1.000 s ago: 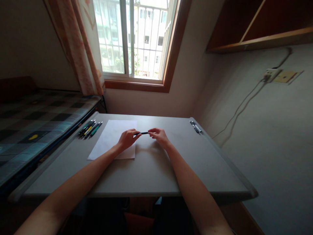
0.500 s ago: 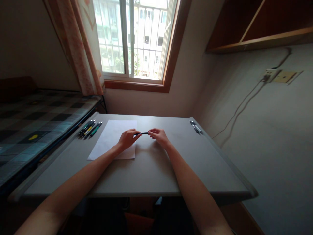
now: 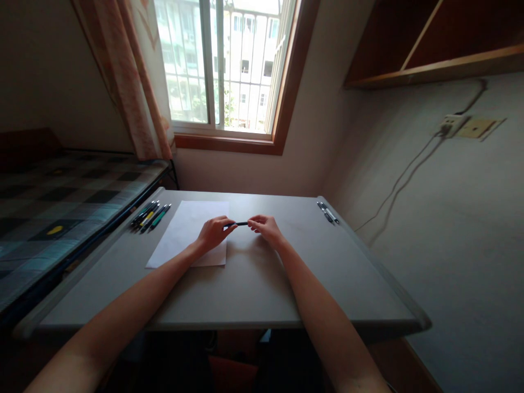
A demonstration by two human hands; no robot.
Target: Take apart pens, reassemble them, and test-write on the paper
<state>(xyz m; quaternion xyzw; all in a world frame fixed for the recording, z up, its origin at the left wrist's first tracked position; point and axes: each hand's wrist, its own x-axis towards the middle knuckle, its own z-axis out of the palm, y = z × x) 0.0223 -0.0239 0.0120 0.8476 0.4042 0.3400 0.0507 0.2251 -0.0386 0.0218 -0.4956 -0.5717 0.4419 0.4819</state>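
A dark pen (image 3: 242,223) spans the gap between my two hands, level and just above the table. My left hand (image 3: 215,230) pinches its left end, and my right hand (image 3: 265,226) pinches its right end. The fingers cover both ends of the pen. Under my left hand and wrist lies a white sheet of paper (image 3: 186,229). No writing shows on it from here.
Several pens (image 3: 149,216) lie bunched at the table's left edge, a few with green or yellow barrels. More pens (image 3: 327,212) rest near the right edge. The grey table (image 3: 266,295) stands below a window, with a bed (image 3: 82,202) to the left.
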